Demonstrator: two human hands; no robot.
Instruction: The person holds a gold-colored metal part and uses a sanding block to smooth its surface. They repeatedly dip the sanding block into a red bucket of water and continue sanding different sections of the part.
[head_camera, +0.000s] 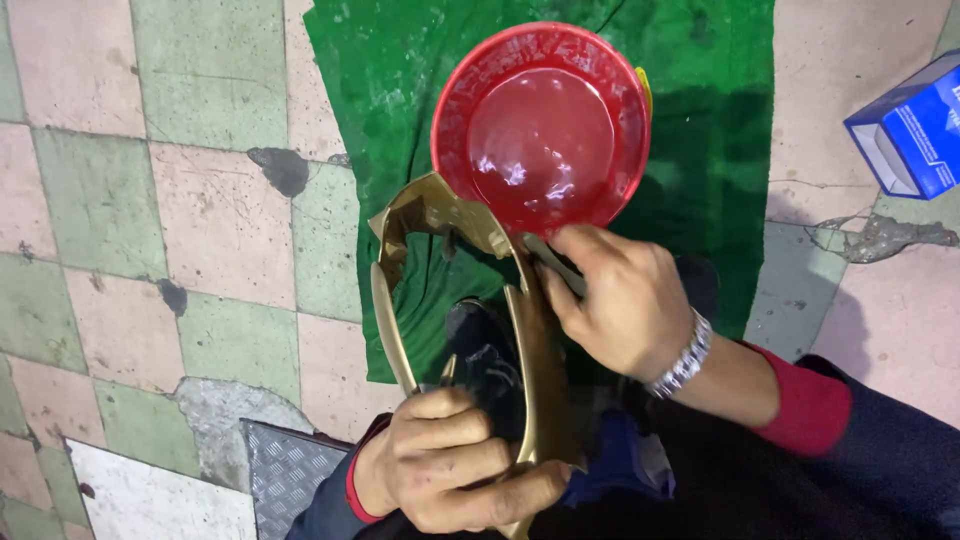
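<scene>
Floor (100, 200) at far left: worn pink and green tiles, cracked, with a grey patch and a bit of metal tread plate (285, 470) near the bottom edge.

Left hand (450, 465), low centre-left, is clenched around the near end of a gold-coloured curved panel (540, 370). The fingers wrap right round it, so the grip looks firm.

The panel is a U-shaped or forked shell with two thin arms running away from the person and joining at a jagged far end (430, 205), which sits just beside the red bowl's rim. It is held above the green cloth, over a dark shoe (485, 360). The finish is matte gold, a little dull and dusty.

Handling, as a judgement: probably light moulded plastic or thin sheet, stiff along the arms but likely to flex or twist if gripped at one arm only. Edges look thin and may be sharp at the ragged end. The best hold is where the left hand already is, at the near joined end.

Red plastic bowl (540, 125) sits far centre on the green cloth (700, 150), holding clear water.

Right hand (610, 300), wearing a metal watch (685, 360) and a red cuff, pinches a small flat greyish piece (550, 262) against the right arm of the panel. It looks like an abrasive pad, but I cannot tell for sure.

Blue and white carton (915, 135) far right, open, well apart.
</scene>
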